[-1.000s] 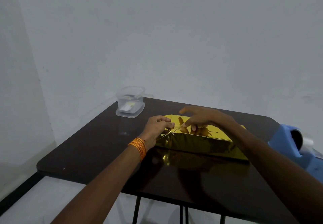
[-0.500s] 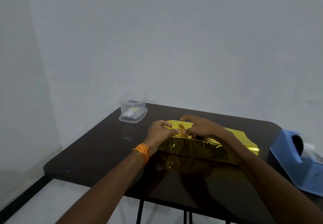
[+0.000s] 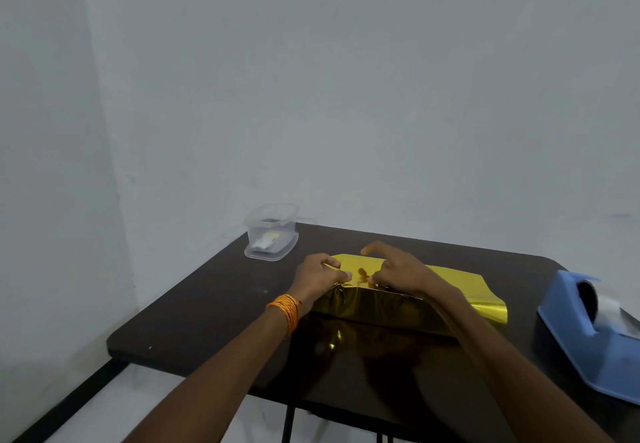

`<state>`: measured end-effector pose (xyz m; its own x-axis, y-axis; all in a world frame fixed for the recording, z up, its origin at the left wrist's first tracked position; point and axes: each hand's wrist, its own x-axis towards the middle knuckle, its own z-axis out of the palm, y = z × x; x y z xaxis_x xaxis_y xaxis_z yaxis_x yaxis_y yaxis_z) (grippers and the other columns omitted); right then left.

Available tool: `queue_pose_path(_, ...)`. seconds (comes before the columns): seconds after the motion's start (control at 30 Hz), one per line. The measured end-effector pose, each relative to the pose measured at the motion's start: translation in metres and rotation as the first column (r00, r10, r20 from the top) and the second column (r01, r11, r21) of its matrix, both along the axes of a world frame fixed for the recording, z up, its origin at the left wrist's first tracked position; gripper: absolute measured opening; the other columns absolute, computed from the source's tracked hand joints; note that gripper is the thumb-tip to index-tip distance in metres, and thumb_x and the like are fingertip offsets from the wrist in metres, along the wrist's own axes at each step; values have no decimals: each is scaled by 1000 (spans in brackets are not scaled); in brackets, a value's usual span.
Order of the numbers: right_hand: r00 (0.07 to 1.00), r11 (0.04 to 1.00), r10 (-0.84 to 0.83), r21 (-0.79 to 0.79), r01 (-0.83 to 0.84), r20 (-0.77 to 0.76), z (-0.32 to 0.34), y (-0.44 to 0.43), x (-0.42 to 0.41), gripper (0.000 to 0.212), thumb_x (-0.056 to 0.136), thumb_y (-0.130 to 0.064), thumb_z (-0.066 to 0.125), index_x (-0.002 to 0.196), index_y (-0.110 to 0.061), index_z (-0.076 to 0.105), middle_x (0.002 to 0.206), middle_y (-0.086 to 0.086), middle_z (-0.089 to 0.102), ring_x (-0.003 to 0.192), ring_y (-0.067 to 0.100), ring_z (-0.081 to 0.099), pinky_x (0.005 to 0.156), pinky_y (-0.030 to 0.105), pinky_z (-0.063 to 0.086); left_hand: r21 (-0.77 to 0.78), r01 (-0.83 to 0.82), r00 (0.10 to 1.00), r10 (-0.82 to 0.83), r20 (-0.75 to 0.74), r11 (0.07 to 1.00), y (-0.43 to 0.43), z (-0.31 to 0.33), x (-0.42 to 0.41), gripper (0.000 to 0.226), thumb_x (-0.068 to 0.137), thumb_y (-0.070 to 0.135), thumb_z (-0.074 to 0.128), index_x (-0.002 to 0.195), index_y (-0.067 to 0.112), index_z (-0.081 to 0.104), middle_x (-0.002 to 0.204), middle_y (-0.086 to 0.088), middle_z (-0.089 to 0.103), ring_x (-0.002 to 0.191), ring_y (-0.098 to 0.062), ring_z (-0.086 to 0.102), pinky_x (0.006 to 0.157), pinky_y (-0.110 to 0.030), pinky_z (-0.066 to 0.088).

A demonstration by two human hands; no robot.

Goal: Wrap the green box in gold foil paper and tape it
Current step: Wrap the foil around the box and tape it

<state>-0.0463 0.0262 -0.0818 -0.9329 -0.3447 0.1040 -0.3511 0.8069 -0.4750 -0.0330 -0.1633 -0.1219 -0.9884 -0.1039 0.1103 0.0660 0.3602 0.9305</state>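
The box is covered all over by gold foil paper (image 3: pixel 377 307) and lies on the dark table (image 3: pixel 214 307); no green shows. At its left end my left hand (image 3: pixel 317 276), with orange threads on the wrist, pinches the foil at the top edge. My right hand (image 3: pixel 398 271) rests on top of the box just to the right, fingertips pinching the foil near the left hand's, index finger lifted. A loose foil flap (image 3: pixel 485 299) sticks out at the box's right end.
A blue tape dispenser (image 3: pixel 588 332) stands at the table's right edge. A clear plastic container (image 3: pixel 272 231) with small items inside sits at the far left corner. White walls stand close behind and to the left.
The view shifted, so the table now sits lower and more to the right in the frame. Both hands stayed at the box's left end and drew closer together on the foil.
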Motion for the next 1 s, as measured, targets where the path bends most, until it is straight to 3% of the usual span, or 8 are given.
queue_pose_path(0.1,990,986,-100,-139,86,-96,-1,5,19,43,89,-9,65,129,-16,52,70,-5,60,64,8,57,60,21,43,-36,-29,999,28,-28,999,1,1,4,35,77,30,82,105,14,67,105,-1,61,97,-16,58,68,-23,44)
queue_pose_path(0.23,896,949,-265,-260,177,-357,-12,13,52,28,90,-18,66,117,-21,60,61,1,62,61,16,61,64,32,52,-160,-114,989,97,-110,981,4,4,13,26,80,28,74,99,18,59,96,-3,65,90,-19,63,76,-36,52)
queue_pose_path(0.4,899,935,-293,-296,197,-325,-35,21,85,9,93,-31,68,100,-28,64,61,-7,63,62,7,61,60,24,49,-265,-201,917,86,-390,943,22,38,15,15,84,21,59,97,16,53,91,1,59,85,-19,58,75,-40,49)
queue_pose_path(0.5,889,920,-317,-334,204,-330,-47,22,85,6,93,-29,68,98,-26,66,62,-8,62,61,7,59,54,18,42,-470,-87,941,-83,-329,878,40,48,-5,22,87,21,59,106,11,57,105,-5,61,96,-23,57,82,-40,50)
queue_pose_path(0.6,898,895,-326,-402,192,-297,-50,28,75,4,94,-28,66,91,-26,64,60,-4,61,59,9,58,52,19,40,-698,54,969,-205,-135,714,52,43,-27,38,91,34,56,121,11,57,121,-8,60,110,-26,55,96,-45,47)
queue_pose_path(0.67,925,880,-293,-447,162,-241,-47,38,66,6,95,-27,63,89,-26,62,62,-1,64,58,11,58,52,23,41,-778,121,978,-210,-14,616,50,38,-38,40,94,43,48,112,10,62,114,-9,64,105,-27,58,97,-47,45)
queue_pose_path(0.83,955,860,-269,-476,182,-121,-46,73,27,12,97,-23,58,90,-30,63,76,-5,65,73,13,60,63,25,44,-640,166,973,-229,-16,751,34,37,-37,48,100,44,41,63,13,45,66,-6,48,67,-24,49,68,-36,40)
queue_pose_path(1.0,983,840,-182,-515,171,29,-55,90,9,39,97,-4,51,104,-41,62,99,5,63,89,24,65,67,32,53,-279,294,953,-260,155,914,17,26,-11,47,101,53,36,83,19,62,102,-25,64,82,-29,60,76,-36,46)
